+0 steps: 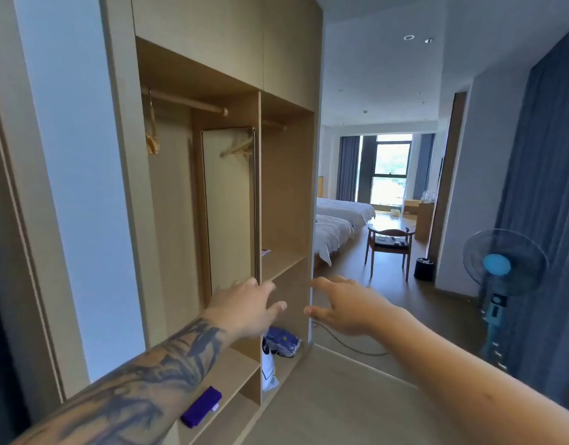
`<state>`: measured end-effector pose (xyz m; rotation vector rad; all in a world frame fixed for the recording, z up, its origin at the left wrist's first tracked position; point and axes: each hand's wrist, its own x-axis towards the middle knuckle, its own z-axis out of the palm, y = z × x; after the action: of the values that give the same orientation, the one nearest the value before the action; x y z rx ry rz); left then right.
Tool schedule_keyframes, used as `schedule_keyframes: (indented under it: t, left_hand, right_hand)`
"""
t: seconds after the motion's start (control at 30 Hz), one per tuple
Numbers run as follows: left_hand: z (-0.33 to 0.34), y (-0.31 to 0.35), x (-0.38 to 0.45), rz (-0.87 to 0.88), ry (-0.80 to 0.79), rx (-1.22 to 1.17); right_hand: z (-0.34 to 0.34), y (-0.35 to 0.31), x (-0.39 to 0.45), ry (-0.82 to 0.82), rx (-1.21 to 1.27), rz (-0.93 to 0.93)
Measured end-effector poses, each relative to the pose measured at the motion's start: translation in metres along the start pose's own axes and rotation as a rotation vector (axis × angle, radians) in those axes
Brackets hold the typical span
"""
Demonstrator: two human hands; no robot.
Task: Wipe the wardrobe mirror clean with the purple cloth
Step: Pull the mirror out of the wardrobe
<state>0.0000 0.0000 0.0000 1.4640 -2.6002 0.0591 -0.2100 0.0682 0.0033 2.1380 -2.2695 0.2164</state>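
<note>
Both hands are out in front of the open wardrobe (286, 194) and hold nothing. The left hand (244, 311) has its fingers loosely spread near the lower edge of the mirror (228, 207); whether it touches the divider there I cannot tell. The right hand (344, 308), also released and spread, hovers by the wardrobe's front right edge.

The purple cloth (201, 406) lies folded on the low shelf (231, 370), near its front edge, below the left forearm and well apart from both hands.

The main risk: bare fingers reaching the glass first would smear it, since the cloth is not yet picked up. The mirror sits side-on against the divider, so wiping it probably means swinging or sliding it out; a careless pull could knock the wooden hanger (152, 136) on the rail.

A blue bag (283, 342) and a white bottle (267, 369) stand in the bottom right compartment. A standing fan (503, 268) is off to the right.
</note>
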Motion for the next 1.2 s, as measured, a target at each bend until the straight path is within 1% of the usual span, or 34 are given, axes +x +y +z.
schedule_keyframes:
  t: [0.2, 0.33, 0.5, 0.57, 0.67, 0.77, 0.9, 0.97, 1.07, 1.2]
  left_hand:
    - [0.019, -0.015, 0.029, -0.014, -0.059, -0.004]
    - [0.033, -0.014, 0.057, -0.069, -0.078, -0.147]
    - [0.048, -0.012, 0.108, -0.106, -0.094, -0.194]
    - [0.055, -0.023, 0.132, -0.145, -0.111, -0.178]
    - [0.068, -0.035, 0.168, -0.212, -0.128, -0.133]
    - [0.083, -0.038, 0.204, -0.224, -0.145, -0.101]
    - [0.098, -0.039, 0.25, -0.263, -0.115, -0.13]
    - [0.106, -0.04, 0.269, -0.286, -0.096, -0.184]
    - [0.117, -0.043, 0.289, -0.306, -0.083, -0.278]
    - [0.12, -0.059, 0.318, -0.314, -0.064, -0.285]
  right_hand:
    - [0.022, 0.016, 0.035, -0.054, -0.011, 0.025]
    - [0.033, 0.025, 0.069, -0.053, 0.01, -0.038]
    - [0.047, 0.044, 0.129, -0.021, 0.021, -0.156]
    - [0.05, 0.056, 0.153, -0.007, 0.065, -0.168]
    - [0.057, 0.078, 0.189, -0.031, 0.107, -0.177]
    - [0.065, 0.101, 0.224, -0.05, 0.133, -0.178]
    - [0.079, 0.126, 0.265, -0.077, 0.18, -0.182]
    - [0.088, 0.135, 0.287, -0.083, 0.188, -0.193]
    - [0.1, 0.14, 0.317, -0.09, 0.218, -0.209]
    - [0.114, 0.138, 0.354, -0.093, 0.224, -0.233]
